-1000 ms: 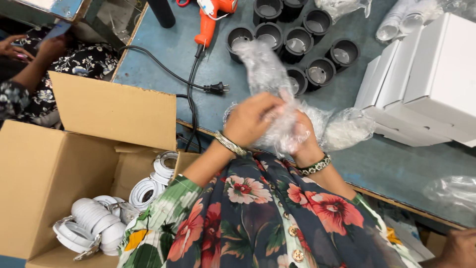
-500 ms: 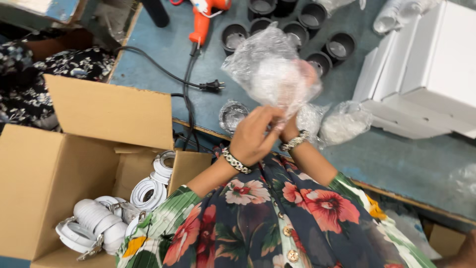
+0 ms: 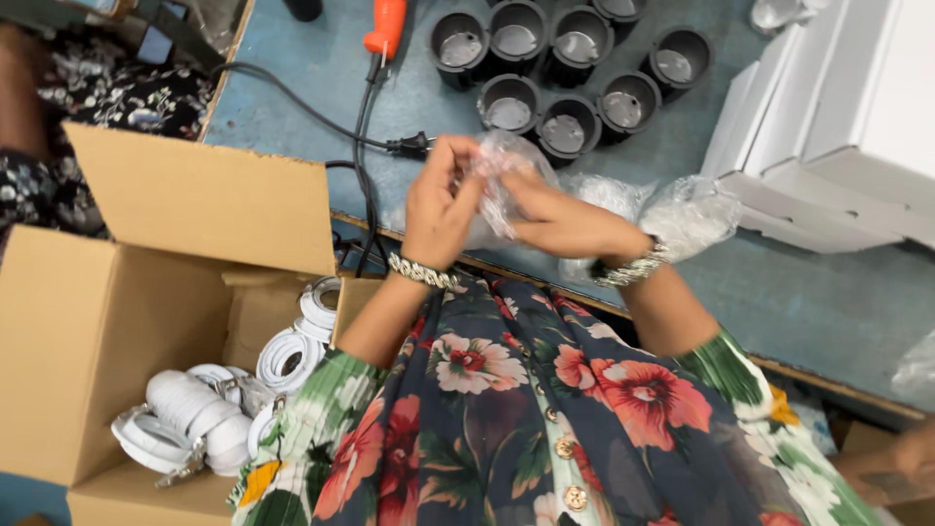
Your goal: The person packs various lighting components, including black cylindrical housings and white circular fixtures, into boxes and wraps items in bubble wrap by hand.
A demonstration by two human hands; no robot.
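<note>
Head view: left hand (image 3: 440, 206) and right hand (image 3: 563, 220) meet above the near edge of the blue desk (image 3: 779, 292), the fingers of both pinched on one clear plastic bag (image 3: 502, 180) held between them. Black round housings (image 3: 555, 73) stand clustered at 12 o'clock of the hands. White flat boxes (image 3: 838, 136) lie stacked at 2 o'clock. At 8 o'clock an open cardboard box (image 3: 127, 321) holds white rings (image 3: 195, 414). An orange tool (image 3: 386, 27) with a black cord (image 3: 321, 122) lies at 11 o'clock.
</note>
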